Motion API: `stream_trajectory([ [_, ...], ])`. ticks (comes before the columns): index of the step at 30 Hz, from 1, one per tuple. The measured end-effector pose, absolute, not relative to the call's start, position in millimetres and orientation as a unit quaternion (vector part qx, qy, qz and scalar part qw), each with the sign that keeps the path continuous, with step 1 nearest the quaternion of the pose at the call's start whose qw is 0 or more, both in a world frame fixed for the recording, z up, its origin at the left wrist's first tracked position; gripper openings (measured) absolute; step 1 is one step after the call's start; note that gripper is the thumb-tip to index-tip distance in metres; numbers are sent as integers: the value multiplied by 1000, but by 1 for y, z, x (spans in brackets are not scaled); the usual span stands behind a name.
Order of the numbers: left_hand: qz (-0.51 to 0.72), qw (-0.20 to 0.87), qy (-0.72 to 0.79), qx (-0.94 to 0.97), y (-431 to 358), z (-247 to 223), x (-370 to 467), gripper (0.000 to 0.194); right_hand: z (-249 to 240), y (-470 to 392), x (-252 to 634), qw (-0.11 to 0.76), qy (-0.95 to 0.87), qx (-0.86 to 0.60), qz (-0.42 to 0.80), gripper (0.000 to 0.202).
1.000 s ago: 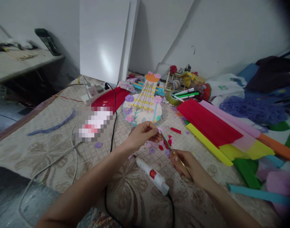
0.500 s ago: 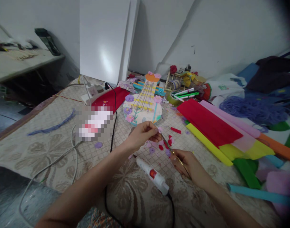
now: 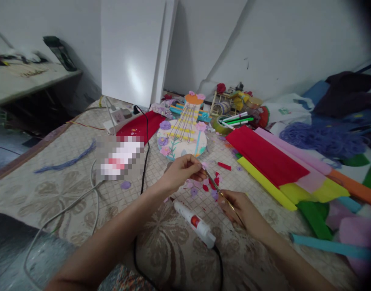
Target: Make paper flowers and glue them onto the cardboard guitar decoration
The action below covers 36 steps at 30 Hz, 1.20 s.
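Note:
My left hand point(image 3: 185, 171) is closed in a pinch on a small pale pink paper piece point(image 3: 204, 165). My right hand point(image 3: 241, 212) grips slim scissors point(image 3: 230, 205) with gold handles, their blades pointing up and left to the pink piece. Under the blades lie red, pink and purple paper petals point(image 3: 193, 192). A white glue gun point(image 3: 195, 223) with a black cord rests on the cloth between my forearms. Beyond my left hand is a guitar-shaped craft point(image 3: 185, 137) with strings and paper flowers.
Red crepe paper point(image 3: 267, 155) and a yellow sheet point(image 3: 264, 184) lie at the right, near purple yarn point(image 3: 319, 139). Markers point(image 3: 238, 119) stand behind. A power strip point(image 3: 120, 117), a black cable point(image 3: 147, 157) and a blurred patch point(image 3: 121, 157) are at the left.
Both hands and the scissors hold nearly the same place. The whole view has shifted very slightly.

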<state>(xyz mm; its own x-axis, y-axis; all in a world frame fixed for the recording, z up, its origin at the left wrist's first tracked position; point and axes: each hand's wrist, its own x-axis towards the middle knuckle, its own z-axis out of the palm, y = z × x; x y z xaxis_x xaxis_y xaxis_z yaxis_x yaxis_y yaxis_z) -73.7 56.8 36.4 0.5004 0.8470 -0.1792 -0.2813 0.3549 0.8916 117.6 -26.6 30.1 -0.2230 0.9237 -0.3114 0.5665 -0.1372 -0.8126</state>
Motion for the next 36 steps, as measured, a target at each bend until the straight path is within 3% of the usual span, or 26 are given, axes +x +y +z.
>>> stream_trajectory([
  [12, 368, 761, 339, 413, 57, 38, -74, 10, 39, -29, 122, 213, -603, -565, 522, 43],
  [22, 344, 731, 351, 474, 55, 39, -73, 9, 46, 13, 96, 403, -543, -605, 421, 31],
  [29, 330, 732, 361, 474, 55, 40, -76, 9, 53, 23, 82, 421, -568, -576, 412, 14],
  [36, 317, 737, 360, 477, 59, 40, -81, 12, 56, 23, 81, 411, -568, -573, 425, 13],
])
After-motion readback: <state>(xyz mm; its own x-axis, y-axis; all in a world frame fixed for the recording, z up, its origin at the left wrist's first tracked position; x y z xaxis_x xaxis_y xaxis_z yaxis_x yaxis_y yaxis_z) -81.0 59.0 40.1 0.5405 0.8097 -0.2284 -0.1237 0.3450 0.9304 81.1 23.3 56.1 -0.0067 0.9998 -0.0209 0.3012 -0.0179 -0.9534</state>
